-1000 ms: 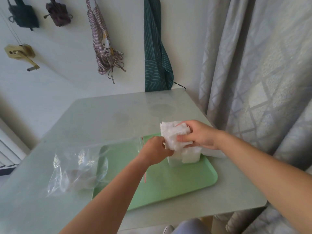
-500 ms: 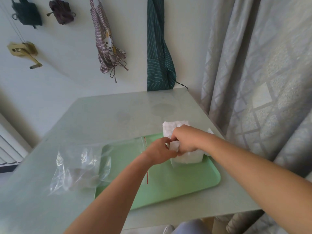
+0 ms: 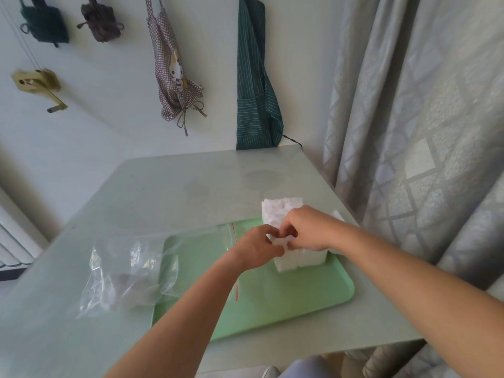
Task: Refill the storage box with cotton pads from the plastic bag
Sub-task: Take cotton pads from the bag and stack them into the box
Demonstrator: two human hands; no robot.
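Head view: right hand [image 3: 306,230], gripping cotton pads [image 3: 281,210], has dropped onto the storage box [image 3: 300,260]; left hand [image 3: 259,248] pinches them; refill nearly seated.

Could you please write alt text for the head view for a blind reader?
The left hand and right hand grip white cotton pads sticking out of a clear storage box on a green tray. A clear plastic bag lies to the left, overlapping the tray's edge.
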